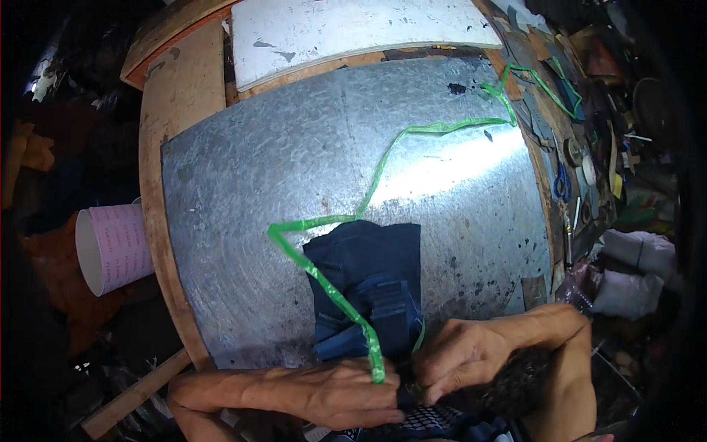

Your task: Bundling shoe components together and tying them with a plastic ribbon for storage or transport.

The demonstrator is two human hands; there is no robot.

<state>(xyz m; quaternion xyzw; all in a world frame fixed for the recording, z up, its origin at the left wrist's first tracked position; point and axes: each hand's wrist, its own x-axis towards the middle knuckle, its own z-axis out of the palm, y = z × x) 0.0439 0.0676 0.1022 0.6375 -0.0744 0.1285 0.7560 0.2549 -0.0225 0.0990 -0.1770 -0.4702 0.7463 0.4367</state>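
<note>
Low in the view, close to my body, my left hand and my right hand meet with bent, closed fingers. A long green strip, like plastic tape, runs down to the left hand and disappears among its fingers. Between the hands a small dark piece shows, too covered to name; what the right fingertips pinch is hidden. Just beyond the hands lie dark blue pieces of flat material, with a stack of smaller folded-looking strips on top. A thin green end hangs beside the right hand.
A scratched metal sheet covers the wood-edged table, with a white board at the far side. Scissors with blue handles, tape rolls and scraps crowd the right edge. A pink-and-white bucket stands left of the table.
</note>
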